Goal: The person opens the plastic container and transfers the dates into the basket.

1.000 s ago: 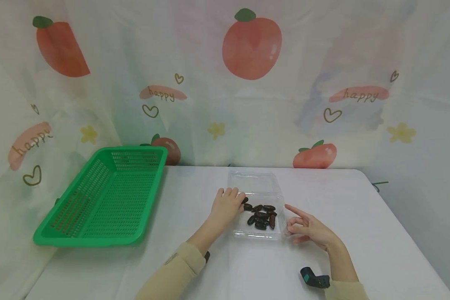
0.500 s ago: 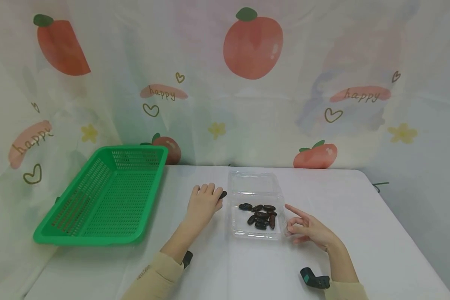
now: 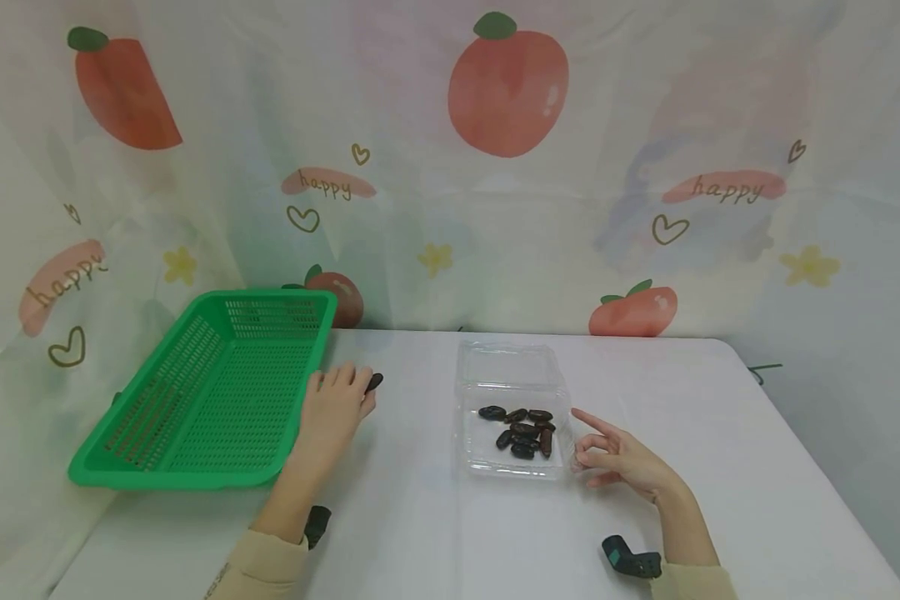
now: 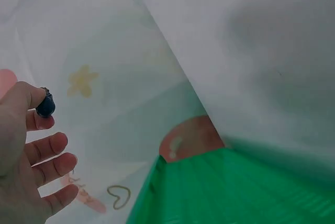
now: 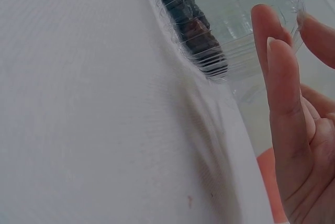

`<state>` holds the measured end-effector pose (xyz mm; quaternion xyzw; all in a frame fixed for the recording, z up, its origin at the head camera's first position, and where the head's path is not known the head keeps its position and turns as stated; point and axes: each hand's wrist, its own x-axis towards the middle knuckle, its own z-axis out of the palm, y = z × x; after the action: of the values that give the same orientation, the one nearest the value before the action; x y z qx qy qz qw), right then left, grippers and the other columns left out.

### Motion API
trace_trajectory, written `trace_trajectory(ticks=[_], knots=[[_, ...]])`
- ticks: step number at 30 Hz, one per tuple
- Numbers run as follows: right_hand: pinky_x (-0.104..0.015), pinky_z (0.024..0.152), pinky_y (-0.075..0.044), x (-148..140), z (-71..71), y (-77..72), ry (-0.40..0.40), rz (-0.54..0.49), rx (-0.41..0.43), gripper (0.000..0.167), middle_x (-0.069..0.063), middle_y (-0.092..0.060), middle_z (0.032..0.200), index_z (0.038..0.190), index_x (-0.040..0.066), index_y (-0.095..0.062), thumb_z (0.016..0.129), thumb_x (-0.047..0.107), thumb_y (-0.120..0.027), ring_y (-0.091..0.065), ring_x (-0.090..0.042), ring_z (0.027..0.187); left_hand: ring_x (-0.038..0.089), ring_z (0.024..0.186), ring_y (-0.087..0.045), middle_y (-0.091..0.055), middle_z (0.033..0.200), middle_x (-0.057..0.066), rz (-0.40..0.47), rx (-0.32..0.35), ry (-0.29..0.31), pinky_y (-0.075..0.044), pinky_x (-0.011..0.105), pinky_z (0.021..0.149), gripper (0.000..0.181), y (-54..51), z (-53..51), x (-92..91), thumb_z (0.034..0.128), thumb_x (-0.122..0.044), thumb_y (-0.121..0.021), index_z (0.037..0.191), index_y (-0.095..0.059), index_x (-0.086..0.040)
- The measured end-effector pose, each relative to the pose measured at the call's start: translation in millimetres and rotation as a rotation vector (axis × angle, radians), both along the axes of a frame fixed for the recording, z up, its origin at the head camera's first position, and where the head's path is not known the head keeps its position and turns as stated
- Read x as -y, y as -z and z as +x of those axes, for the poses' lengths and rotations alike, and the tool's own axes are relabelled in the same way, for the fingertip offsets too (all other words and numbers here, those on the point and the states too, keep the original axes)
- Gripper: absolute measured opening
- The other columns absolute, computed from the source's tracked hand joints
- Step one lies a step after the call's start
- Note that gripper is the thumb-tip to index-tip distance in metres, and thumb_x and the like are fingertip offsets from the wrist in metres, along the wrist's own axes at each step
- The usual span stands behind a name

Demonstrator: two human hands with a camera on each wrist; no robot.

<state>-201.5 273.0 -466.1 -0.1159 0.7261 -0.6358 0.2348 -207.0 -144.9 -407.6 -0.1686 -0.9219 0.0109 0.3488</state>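
Left hand (image 3: 335, 410) pinches dark date (image 3: 375, 382) between thumb and index, other fingers loosely spread; green basket (image 3: 172, 481) at its left. Right hand (image 3: 628, 460), index extended, pinches edge of clear container (image 3: 483, 454) holding more dates (image 3: 524, 430). Backdrop (image 3: 540, 242) beyond hands reads "happy"; left sleeve (image 3: 262, 565) lettering illegible.

Patterned backdrop (image 3: 390, 100): pale fabric, located behind and along the sides of the bench (image 3: 427, 542). Printed elements: red fruits with green leaves (image 3: 508, 96), yellow flowers (image 3: 437, 260), outlined hearts (image 3: 669, 228), "happy" lettering (image 3: 326, 183). Bench: white surface, rounded far-right corner. Thin dark cord (image 3: 767, 366): adjacent to right edge.
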Motion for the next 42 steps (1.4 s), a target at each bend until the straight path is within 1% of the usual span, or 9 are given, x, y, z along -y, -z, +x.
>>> trace_trajectory(ticks=[1, 2, 9, 15, 18, 22, 26, 32, 42], knots=[[-0.034, 0.064, -0.054, 0.1, 0.0, -0.1, 0.001, 0.000, 0.000, 0.077, 0.006, -0.056, 0.084, 0.146, 0.004, -0.008, 0.088, 0.006, -0.059, -0.065, -0.014, 0.080, 0.026, 0.075, -0.048, -0.048, 0.080, 0.007, -0.001, 0.032, -0.019, -0.040, 0.041, 0.073, 0.024, -1.7, 2.4, 5.7, 0.0804, -0.022, -0.069, 0.090, -0.051, -0.008], [-0.034, 0.064, -0.054, 0.1, 0.1, -0.3, 0.001, -0.002, 0.000, 0.077, 0.006, -0.056, 0.084, 0.146, 0.004, -0.008, 0.088, 0.006, -0.059, -0.065, -0.014, 0.080, 0.027, 0.076, -0.048, -0.048, 0.080, 0.007, 0.014, 0.041, -0.029, -0.040, 0.042, 0.074, 0.024, -2.1, 3.3, 11.1, 0.0813, -0.022, -0.068, 0.090, -0.051, -0.008], [-0.034, 0.064, -0.054, 0.5, 0.2, -0.8, -0.006, -0.017, 0.001, 0.075, 0.005, -0.056, 0.085, 0.145, 0.003, -0.007, 0.089, 0.006, -0.057, -0.065, -0.014, 0.081, 0.033, 0.079, -0.051, -0.051, 0.083, 0.013, 0.085, 0.067, -0.099, -0.042, 0.048, 0.076, 0.024, -3.1, 7.6, 49.7, 0.0826, -0.020, -0.067, 0.093, -0.053, -0.004], [-0.035, 0.065, -0.054, 0.5, 0.0, -1.6, 0.001, 0.002, 0.001, 0.077, 0.004, -0.056, 0.085, 0.145, 0.003, -0.007, 0.088, 0.007, -0.058, -0.065, -0.015, 0.081, 0.035, 0.079, -0.049, -0.052, 0.087, 0.016, 0.136, 0.115, -0.154, -0.039, 0.050, 0.075, 0.022, -3.7, 12.1, 78.8, 0.0837, -0.017, -0.065, 0.094, -0.052, -0.003], [-0.035, 0.066, -0.054, 0.4, -0.3, -1.4, 0.003, 0.013, -0.004, 0.077, 0.004, -0.056, 0.086, 0.146, 0.004, -0.008, 0.088, 0.007, -0.059, -0.065, -0.015, 0.081, 0.037, 0.082, -0.048, -0.051, 0.091, 0.018, 0.154, 0.171, -0.188, -0.037, 0.052, 0.076, 0.021, -0.9, 13.2, 91.7, 0.0857, -0.016, -0.063, 0.098, -0.051, -0.003], [-0.036, 0.066, -0.054, 0.1, -0.3, -0.7, -0.005, 0.013, -0.007, 0.076, 0.004, -0.056, 0.086, 0.146, 0.004, -0.008, 0.088, 0.007, -0.058, -0.065, -0.015, 0.081, 0.040, 0.088, -0.046, -0.050, 0.098, 0.021, 0.163, 0.277, -0.235, -0.036, 0.055, 0.077, 0.024, 2.5, 12.6, 106.5, 0.0893, -0.018, -0.058, 0.105, -0.049, -0.003], [-0.036, 0.066, -0.054, 0.0, 0.0, -0.7, -0.006, 0.011, -0.006, 0.077, 0.004, -0.056, 0.085, 0.146, 0.003, -0.007, 0.088, 0.007, -0.058, -0.065, -0.016, 0.081, 0.042, 0.093, -0.045, -0.048, 0.103, 0.024, 0.163, 0.377, -0.257, -0.034, 0.057, 0.077, 0.027, 2.7, 11.8, 116.7, 0.0919, -0.020, -0.054, 0.111, -0.046, -0.002], [-0.037, 0.066, -0.054, 0.1, -0.6, -0.6, -0.004, 0.018, -0.008, 0.077, 0.004, -0.056, 0.086, 0.146, 0.004, -0.008, 0.088, 0.007, -0.059, -0.065, -0.016, 0.082, 0.043, 0.095, -0.042, -0.045, 0.105, 0.025, 0.116, 0.504, -0.275, -0.034, 0.056, 0.073, 0.028, 5.5, 11.5, 125.3, 0.0929, -0.018, -0.052, 0.114, -0.045, -0.001], [-0.036, 0.066, -0.054, -0.9, -0.8, 0.2, -0.008, 0.015, -0.009, 0.076, 0.005, -0.056, 0.086, 0.146, 0.004, -0.009, 0.088, 0.008, -0.059, -0.064, -0.015, 0.081, 0.043, 0.097, -0.042, -0.044, 0.104, 0.024, 0.056, 0.595, -0.290, -0.035, 0.056, 0.074, 0.029, 11.5, 7.6, 127.4, 0.0922, -0.019, -0.054, 0.115, -0.045, -0.003]])
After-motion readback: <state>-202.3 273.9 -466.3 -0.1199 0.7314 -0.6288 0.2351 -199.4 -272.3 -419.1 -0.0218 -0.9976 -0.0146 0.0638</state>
